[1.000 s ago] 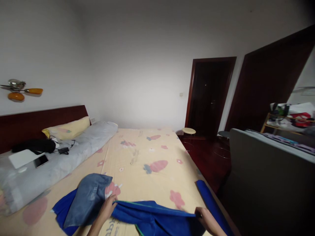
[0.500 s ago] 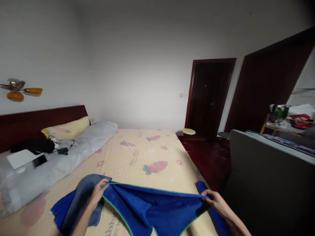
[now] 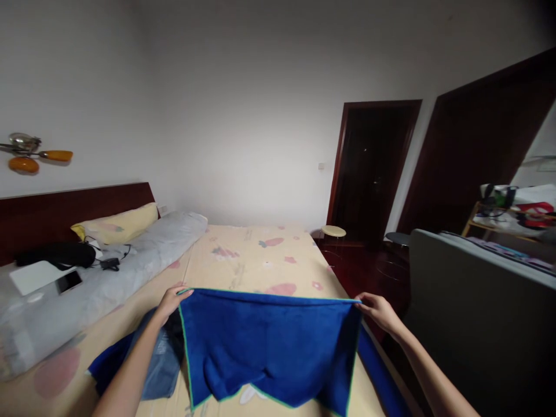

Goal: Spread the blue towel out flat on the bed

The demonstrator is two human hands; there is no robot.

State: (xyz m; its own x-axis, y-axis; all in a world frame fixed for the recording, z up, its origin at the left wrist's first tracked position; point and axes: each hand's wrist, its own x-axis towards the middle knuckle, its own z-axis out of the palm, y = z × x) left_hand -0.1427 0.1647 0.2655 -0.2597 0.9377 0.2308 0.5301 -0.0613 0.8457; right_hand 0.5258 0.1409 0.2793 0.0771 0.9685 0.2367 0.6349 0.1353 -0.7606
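Note:
A blue towel with a green edge (image 3: 269,341) hangs stretched out flat above the bed (image 3: 256,255). My left hand (image 3: 171,301) pinches its upper left corner and my right hand (image 3: 377,310) pinches its upper right corner. The top edge runs taut between the two hands, and the lower edge droops toward the sheet. Under my left arm lies a grey cloth (image 3: 163,362) on top of another blue cloth (image 3: 106,370). A rolled blue piece (image 3: 377,370) lies along the bed's right edge.
A long grey bolster (image 3: 99,284) lies at the left with a phone (image 3: 69,281), a white tablet (image 3: 37,275) and a black bag (image 3: 61,253) on it. A grey sofa back (image 3: 473,307) stands close on the right. A round stool (image 3: 333,231) stands by the dark doorway (image 3: 369,168).
Both hands have risen and moved forward with the blue towel. It has gone from a bunched fold on the bed to a flat sheet held up by its top corners.

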